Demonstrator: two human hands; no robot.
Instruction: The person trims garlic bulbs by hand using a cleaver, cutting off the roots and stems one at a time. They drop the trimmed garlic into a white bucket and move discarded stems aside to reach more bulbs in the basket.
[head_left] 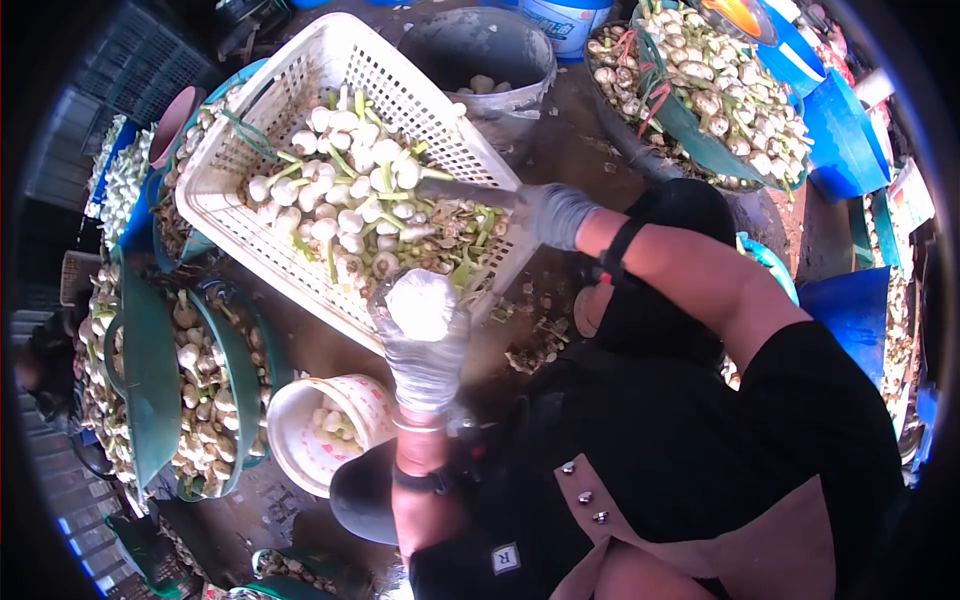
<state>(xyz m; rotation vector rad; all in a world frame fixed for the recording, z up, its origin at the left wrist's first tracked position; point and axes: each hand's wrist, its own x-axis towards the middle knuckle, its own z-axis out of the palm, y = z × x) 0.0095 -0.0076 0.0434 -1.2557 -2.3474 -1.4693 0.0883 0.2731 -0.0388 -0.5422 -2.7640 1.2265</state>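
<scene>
A white plastic crate (225, 205) holds garlic bulbs (345, 190) with green stems, and loose peelings lie at its right end. My left hand (425, 345), in a whitish glove, is closed round a white garlic bulb (420, 305) at the crate's near edge. My right hand (560, 215), in a grey glove, grips a knife at the crate's right edge. The knife's blade (468, 192) points left over the garlic, its handle hidden in the fist. The two hands are apart.
A white bucket (290, 440) with some bulbs stands below the crate. Green tubs of garlic (245, 400) are at the left. A grey bucket (480, 50) is behind the crate; a heaped basket (690, 150) and blue buckets (845, 130) stand at the right. Scraps (540, 345) litter the floor.
</scene>
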